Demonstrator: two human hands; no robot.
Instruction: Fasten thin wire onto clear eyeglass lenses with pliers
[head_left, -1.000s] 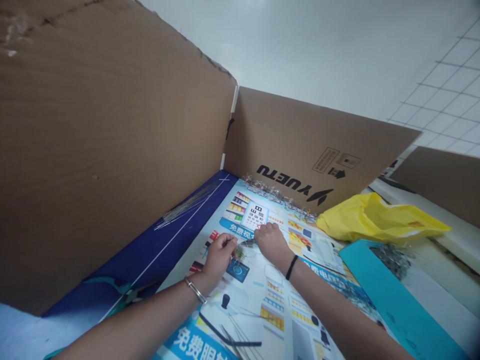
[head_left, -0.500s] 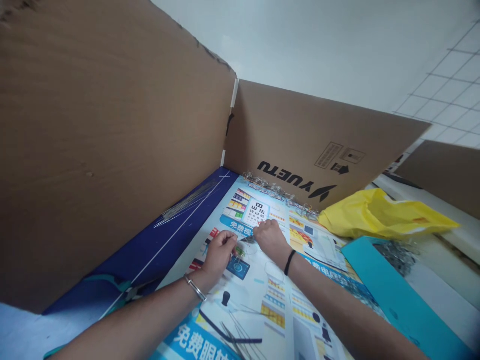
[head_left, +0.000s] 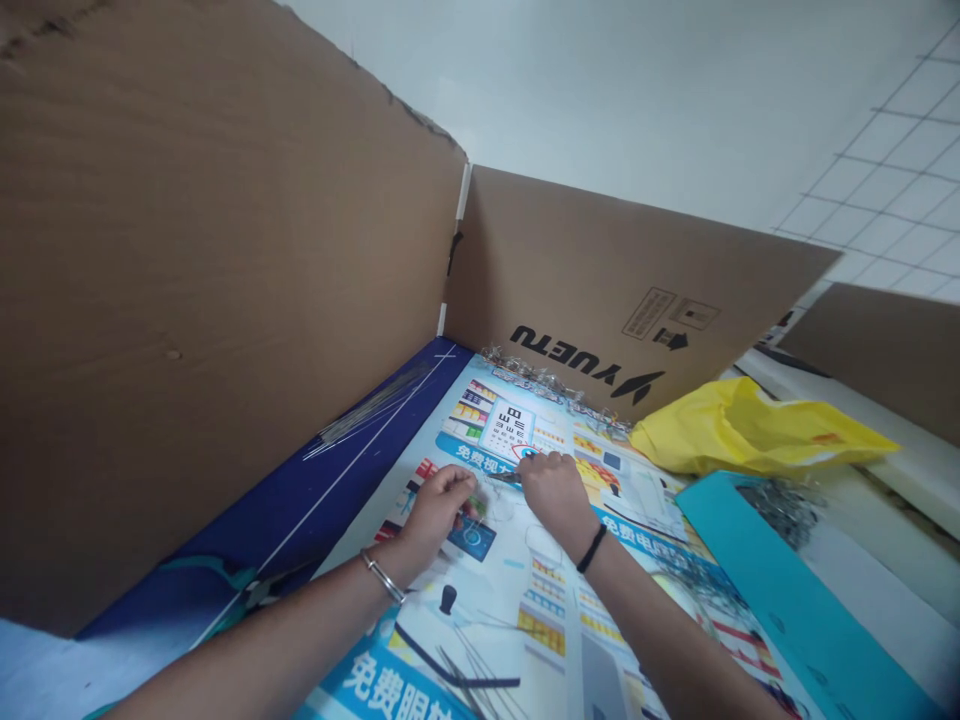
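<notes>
My right hand [head_left: 556, 503] is closed around a pair of pliers whose dark metal jaws [head_left: 504, 477] point left toward my other hand. A black band circles that wrist. My left hand [head_left: 439, 515], with a silver bangle at the wrist, pinches thumb against fingers on a thin wire [head_left: 495, 503], which curves faintly between the two hands. Whether the jaws grip the wire is too small to tell. Both hands hover over a printed poster sheet [head_left: 499, 590]. Several straight loose wires [head_left: 469, 665] lie on the sheet nearer to me.
Cardboard panels [head_left: 225, 290] wall off the left and back. A bundle of straight wires [head_left: 367, 410] lies on the blue strip at left. Small bent wire pieces [head_left: 559, 388] line the back panel. At right are a yellow bag [head_left: 720, 430] and a teal box [head_left: 795, 590] holding metal pieces [head_left: 780, 508].
My right hand has moved a little right, away from the left hand, and more of the pliers' jaws shows. The left hand keeps its pinch. The view has shifted slightly.
</notes>
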